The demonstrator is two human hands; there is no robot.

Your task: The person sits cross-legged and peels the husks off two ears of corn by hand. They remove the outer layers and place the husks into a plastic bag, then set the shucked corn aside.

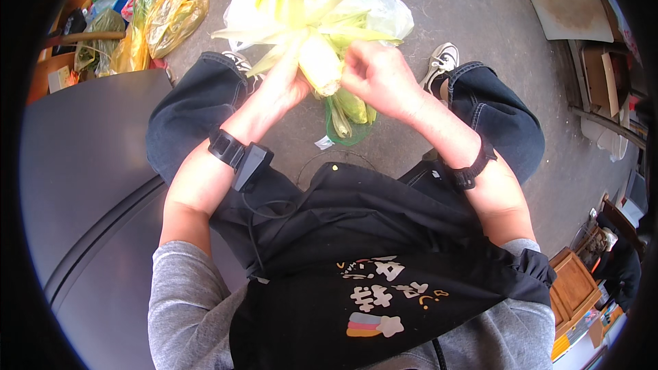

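An ear of corn (320, 61) is held out in front of me, its bare pale kernels facing up. Peeled-back husk leaves (295, 5) fan out from its far end. My left hand (290, 79) grips the ear from the left and below. Close against its right side is my right hand (378, 77), fingers curled; whether they pinch silk or a husk strand cannot be made out. Below the held ear, more husked corn (353, 107) lies in a green mesh bag (345, 136) on the floor.
Pale plastic bags (383, 7) lie on the concrete floor (462, 0) beyond the corn. Filled yellow bags (177, 18) stand at far left, above a grey cabinet-like surface (103, 133). A stained white board (570, 7) and shelving occupy the right side.
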